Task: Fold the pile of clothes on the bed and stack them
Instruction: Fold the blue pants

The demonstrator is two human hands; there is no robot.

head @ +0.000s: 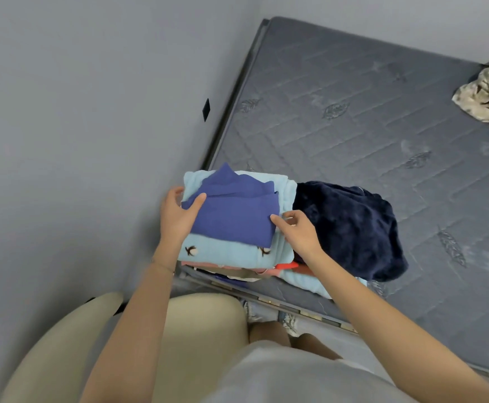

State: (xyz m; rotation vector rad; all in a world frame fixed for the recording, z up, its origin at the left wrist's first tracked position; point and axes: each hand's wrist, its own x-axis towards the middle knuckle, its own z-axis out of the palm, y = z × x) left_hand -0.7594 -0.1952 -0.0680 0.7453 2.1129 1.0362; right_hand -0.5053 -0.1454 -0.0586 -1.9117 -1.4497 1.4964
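We see a matt blue knit cloth (234, 219) on a soft pale blue ribbed sweater (222, 251), a fuzzy navy fleece (350, 228), a quilted grey fabric mattress (368, 135), and a smooth matt wall (77, 112).

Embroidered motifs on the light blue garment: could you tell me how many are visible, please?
2. The first motif sits near the left hand; the second motif lies below the dark blue cloth's corner. That cloth may hide more.
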